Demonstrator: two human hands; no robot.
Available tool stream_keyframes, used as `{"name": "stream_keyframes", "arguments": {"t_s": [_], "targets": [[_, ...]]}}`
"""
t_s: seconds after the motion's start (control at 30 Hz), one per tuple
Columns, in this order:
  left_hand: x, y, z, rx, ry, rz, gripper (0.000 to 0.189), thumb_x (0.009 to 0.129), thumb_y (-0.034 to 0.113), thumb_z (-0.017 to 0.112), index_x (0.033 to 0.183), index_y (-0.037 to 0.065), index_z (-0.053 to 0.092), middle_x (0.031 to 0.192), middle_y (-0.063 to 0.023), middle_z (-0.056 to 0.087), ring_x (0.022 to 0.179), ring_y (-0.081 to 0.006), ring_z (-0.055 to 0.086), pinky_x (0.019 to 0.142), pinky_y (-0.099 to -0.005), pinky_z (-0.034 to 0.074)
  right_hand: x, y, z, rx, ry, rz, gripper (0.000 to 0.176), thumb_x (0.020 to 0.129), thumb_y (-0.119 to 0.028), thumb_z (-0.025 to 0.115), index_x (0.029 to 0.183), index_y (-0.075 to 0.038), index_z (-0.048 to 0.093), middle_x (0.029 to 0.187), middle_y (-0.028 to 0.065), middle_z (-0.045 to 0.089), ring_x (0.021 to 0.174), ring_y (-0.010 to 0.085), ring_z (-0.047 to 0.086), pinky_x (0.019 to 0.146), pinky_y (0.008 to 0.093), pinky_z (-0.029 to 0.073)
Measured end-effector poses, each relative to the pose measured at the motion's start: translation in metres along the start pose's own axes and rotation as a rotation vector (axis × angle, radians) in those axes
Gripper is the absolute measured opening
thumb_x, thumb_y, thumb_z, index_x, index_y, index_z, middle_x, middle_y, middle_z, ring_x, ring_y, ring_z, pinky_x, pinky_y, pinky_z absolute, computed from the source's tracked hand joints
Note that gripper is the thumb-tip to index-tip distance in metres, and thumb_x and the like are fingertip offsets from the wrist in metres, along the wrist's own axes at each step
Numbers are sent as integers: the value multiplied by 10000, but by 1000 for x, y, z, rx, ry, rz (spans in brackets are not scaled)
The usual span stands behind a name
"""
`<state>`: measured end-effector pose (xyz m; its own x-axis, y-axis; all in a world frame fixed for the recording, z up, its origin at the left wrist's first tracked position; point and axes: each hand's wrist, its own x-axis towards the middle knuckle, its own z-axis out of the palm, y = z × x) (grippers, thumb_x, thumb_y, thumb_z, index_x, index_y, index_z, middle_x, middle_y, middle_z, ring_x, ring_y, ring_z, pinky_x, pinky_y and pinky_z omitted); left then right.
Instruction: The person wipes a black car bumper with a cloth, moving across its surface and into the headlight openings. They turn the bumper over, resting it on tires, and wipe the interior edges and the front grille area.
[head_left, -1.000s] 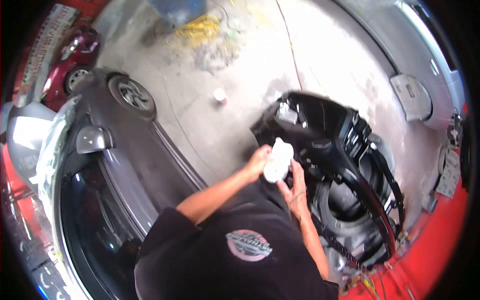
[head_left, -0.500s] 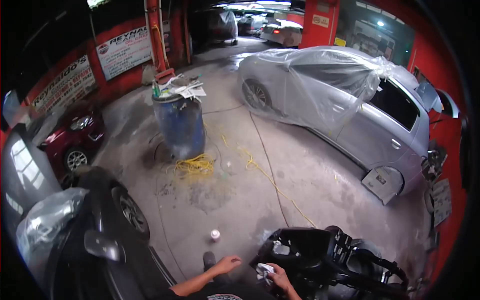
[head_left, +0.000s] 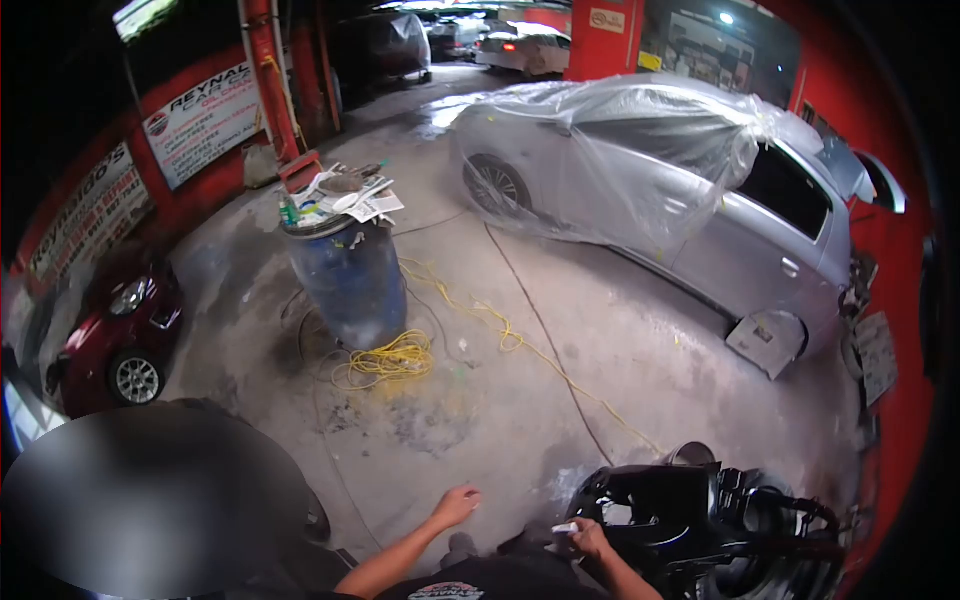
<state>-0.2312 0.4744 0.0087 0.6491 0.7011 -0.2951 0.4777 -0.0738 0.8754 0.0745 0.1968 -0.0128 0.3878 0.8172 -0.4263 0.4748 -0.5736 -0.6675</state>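
In the head view, my right hand (head_left: pixel 591 539) is closed around a small crumpled white cloth (head_left: pixel 567 528), held low in front of my body. My left hand (head_left: pixel 458 505) is raised over the floor to the left of it, empty, with its fingers loosely extended. Just right of my right hand are black glossy vehicle parts (head_left: pixel 650 525) with openings and brackets. My dark shirt (head_left: pixel 460 588) shows at the bottom edge, between my forearms.
A blue drum (head_left: pixel 350 285) topped with papers stands ahead, a coiled yellow cord (head_left: pixel 390 360) at its base. A silver car (head_left: pixel 740 255) under plastic sheeting is at right, a dark red car (head_left: pixel 125 320) at left. A blurred dark oval (head_left: pixel 160 500) covers the lower left.
The view has shifted, and both hands appear slightly higher, the right one farther right. The white bottle on the floor no longer shows. The blurred oval now covers the black car at lower left.
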Motion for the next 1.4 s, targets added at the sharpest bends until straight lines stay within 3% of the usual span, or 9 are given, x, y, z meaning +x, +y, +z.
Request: {"name": "stream_keyframes", "arguments": {"t_s": [0.17, 0.43, 0.7, 0.87, 0.93, 1.03, 1.17, 1.27, 1.4], "targets": [[44, 80, 36, -24, -290, 112, 301, 998, 253, 619, 1165, 27, 729, 1115, -172, 758, 1047, -319, 722, 938, -417, 551, 38, -52, -25, 270, -1, 72, 497, 868, -183, 734, 1345, -61, 660, 1214, 253, 722, 1171, 416, 683, 1022, 451, 530], [206, 149, 27, 304, -551, 143, 352, 1051, 235, 557, 1299, 13, 672, 1140, -198, 750, 1057, -309, 718, 954, -425, 534, 204, 1, 15, 103, 89, -83, 502, 909, -369, 755, 1220, 4, 628, 1243, 268, 666, 1183, 454, 631, 989, 532, 506], [303, 212, 35, 909, -1060, 88, 383, 999, 185, 644, 1349, 31, 655, 1243, -241, 711, 1186, -405, 675, 999, -456, 527, 213, -29, -78, 559, 122, 306, 475, 875, -312, 737, 1273, -55, 694, 1186, 242, 730, 1122, 418, 695, 962, 482, 542], [364, 166, 103, 829, -1414, 189, 464, 985, 262, 697, 1382, 31, 633, 1262, -251, 704, 1199, -404, 673, 1016, -454, 524, 189, -10, -63, 1110, 448, 441, 493, 879, -218, 724, 1336, -41, 668, 1091, 135, 751, 952, 214, 721, 815, 335, 558], [387, 175, 139, 632, -1480, -239, 522, 988, 319, 721, 1411, 37, 600, 1264, -253, 703, 1191, -387, 684, 1011, -444, 530, 186, -14, -63, 1301, 565, 549, 524, 875, -192, 719, 1371, -44, 643, 1069, 110, 736, 920, 172, 692, 784, 309, 545], [416, 108, 169, 559, -1802, -2, 597, 985, 349, 739, 1466, 51, 546, 1262, -250, 706, 1174, -374, 692, 988, -439, 535, 198, -25, -67, 1399, 839, 693, 570, 869, -138, 702, 1419, -39, 591, 1025, 83, 712, 853, 135, 651, 737, 296, 525], [461, 127, 208, 841, -2078, 200, 435, 916, 254, 783, 1264, 58, 610, 1033, -210, 722, 1011, -370, 712, 869, -472, 539, 239, -26, -99, 1455, 1159, 981, 420, 926, -130, 674, 1327, -12, 627, 1040, 84, 718, 881, 158, 669, 763, 305, 535], [494, 92, 199, 494, -2279, 187, 242, 889, 187, 779, 1038, 40, 658, 900, -162, 697, 894, -300, 703, 803, -433, 535, 272, -32, -130, 1917, 1558, 724, 352, 994, -213, 651, 1296, -32, 659, 1057, 73, 724, 942, 149, 667, 839, 311, 534], [528, 156, 202, 34, -2679, -12, 200, 914, 179, 760, 1011, 14, 703, 883, -129, 708, 883, -218, 709, 791, -379, 538, 291, -31, -161, 1349, 1392, 959, 329, 986, -173, 664, 1280, -25, 669, 1119, 95, 736, 973, 132, 650, 840, 306, 525]]}}
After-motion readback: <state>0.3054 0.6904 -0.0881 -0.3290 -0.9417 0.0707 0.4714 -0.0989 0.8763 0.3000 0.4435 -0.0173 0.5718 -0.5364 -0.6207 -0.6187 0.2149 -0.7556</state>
